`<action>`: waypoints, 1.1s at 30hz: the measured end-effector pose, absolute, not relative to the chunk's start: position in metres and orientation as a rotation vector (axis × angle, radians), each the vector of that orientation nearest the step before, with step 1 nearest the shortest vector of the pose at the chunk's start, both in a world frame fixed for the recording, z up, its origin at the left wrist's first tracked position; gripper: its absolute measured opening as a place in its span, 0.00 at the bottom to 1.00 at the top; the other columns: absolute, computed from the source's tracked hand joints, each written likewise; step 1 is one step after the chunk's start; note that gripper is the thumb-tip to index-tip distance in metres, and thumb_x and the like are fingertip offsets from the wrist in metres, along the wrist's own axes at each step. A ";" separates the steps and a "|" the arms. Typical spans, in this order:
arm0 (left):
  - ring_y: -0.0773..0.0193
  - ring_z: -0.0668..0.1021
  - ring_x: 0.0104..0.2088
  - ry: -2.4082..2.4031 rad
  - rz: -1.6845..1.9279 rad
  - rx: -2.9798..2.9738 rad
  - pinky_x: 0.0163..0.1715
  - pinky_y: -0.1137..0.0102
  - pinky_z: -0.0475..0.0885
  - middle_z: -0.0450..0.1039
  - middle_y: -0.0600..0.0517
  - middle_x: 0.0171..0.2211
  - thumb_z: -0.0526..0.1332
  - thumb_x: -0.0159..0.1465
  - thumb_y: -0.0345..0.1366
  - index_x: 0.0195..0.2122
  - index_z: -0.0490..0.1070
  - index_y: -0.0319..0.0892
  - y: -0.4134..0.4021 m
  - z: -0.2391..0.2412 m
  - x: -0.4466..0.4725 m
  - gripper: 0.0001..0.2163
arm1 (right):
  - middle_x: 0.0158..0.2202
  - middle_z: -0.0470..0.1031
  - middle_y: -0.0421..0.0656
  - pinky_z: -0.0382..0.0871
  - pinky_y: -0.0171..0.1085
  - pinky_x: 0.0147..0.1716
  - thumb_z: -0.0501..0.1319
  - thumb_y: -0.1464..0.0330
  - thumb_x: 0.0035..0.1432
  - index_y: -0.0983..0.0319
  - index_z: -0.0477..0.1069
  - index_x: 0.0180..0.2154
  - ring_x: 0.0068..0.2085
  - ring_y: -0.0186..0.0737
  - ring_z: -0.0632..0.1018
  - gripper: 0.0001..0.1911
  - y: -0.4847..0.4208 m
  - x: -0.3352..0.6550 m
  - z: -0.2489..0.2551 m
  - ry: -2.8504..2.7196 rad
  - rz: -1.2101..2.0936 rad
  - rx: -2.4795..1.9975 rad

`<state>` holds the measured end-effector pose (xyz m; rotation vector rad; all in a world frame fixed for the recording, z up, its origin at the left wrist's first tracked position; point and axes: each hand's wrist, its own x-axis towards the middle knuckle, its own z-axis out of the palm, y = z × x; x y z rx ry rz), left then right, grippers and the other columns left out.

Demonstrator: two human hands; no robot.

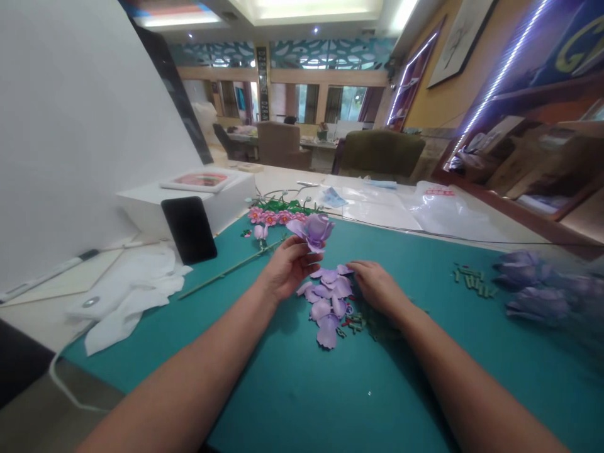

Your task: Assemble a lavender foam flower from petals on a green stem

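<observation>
A partly built purple flower (pixel 317 231) is held up by my left hand (pixel 293 267), whose fingers are closed round its underside. Below it, on the green mat (pixel 283 402), lies a pile of loose purple petals (pixel 327 308). My right hand (pixel 375 283) reaches to the pile's far right edge, its fingertips closed at a petal (pixel 344 269). Small green pieces (pixel 356 323) and a few red bits lie beside the pile, partly under my right forearm. To the left of my left hand rests a long green stem (pixel 226 272).
Pink flowers (pixel 278 217) with green leaves lie at the mat's back edge. A black phone (pixel 189 229) leans against a white box (pixel 236 195). More purple flowers (pixel 538 296) and green pieces (pixel 472 280) are at right. Plastic bags (pixel 443 204) lie behind the mat, white wrapping (pixel 136 289) at left.
</observation>
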<state>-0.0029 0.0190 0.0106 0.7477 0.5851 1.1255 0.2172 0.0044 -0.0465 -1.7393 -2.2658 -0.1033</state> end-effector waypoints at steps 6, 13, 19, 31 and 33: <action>0.68 0.78 0.24 0.581 1.075 0.783 0.26 0.72 0.74 0.78 0.51 0.32 0.64 0.51 0.26 0.33 0.68 0.41 0.015 0.011 0.000 0.09 | 0.48 0.77 0.45 0.63 0.36 0.49 0.51 0.74 0.62 0.59 0.73 0.49 0.49 0.42 0.73 0.18 0.010 0.213 -0.050 -2.333 -0.128 -1.768; 0.68 0.77 0.24 0.537 1.011 0.809 0.27 0.72 0.74 0.79 0.50 0.32 0.64 0.52 0.28 0.35 0.70 0.40 0.012 0.010 -0.001 0.10 | 0.40 0.76 0.49 0.63 0.38 0.41 0.52 0.70 0.62 0.61 0.77 0.38 0.42 0.45 0.73 0.13 0.003 0.213 -0.039 -2.200 -0.235 -1.819; 0.68 0.78 0.26 0.517 0.996 0.787 0.30 0.72 0.74 0.79 0.48 0.33 0.65 0.53 0.28 0.35 0.70 0.40 0.012 0.010 -0.002 0.09 | 0.31 0.74 0.43 0.64 0.35 0.32 0.55 0.69 0.56 0.61 0.74 0.33 0.32 0.39 0.74 0.09 -0.008 0.209 -0.020 -1.885 -0.051 -1.615; 0.65 0.78 0.27 0.515 0.945 0.750 0.32 0.70 0.74 0.78 0.48 0.34 0.63 0.55 0.30 0.35 0.72 0.39 0.015 0.008 -0.006 0.07 | 0.29 0.75 0.41 0.66 0.37 0.31 0.56 0.64 0.57 0.60 0.67 0.33 0.31 0.37 0.75 0.07 -0.034 0.182 0.016 -1.605 0.405 -1.339; 0.65 0.78 0.27 0.520 0.945 0.742 0.32 0.70 0.74 0.78 0.48 0.33 0.63 0.55 0.29 0.35 0.72 0.39 0.015 0.008 -0.006 0.06 | 0.31 0.76 0.42 0.68 0.38 0.34 0.56 0.64 0.58 0.60 0.68 0.34 0.33 0.38 0.76 0.07 -0.037 0.181 0.019 -1.592 0.447 -1.282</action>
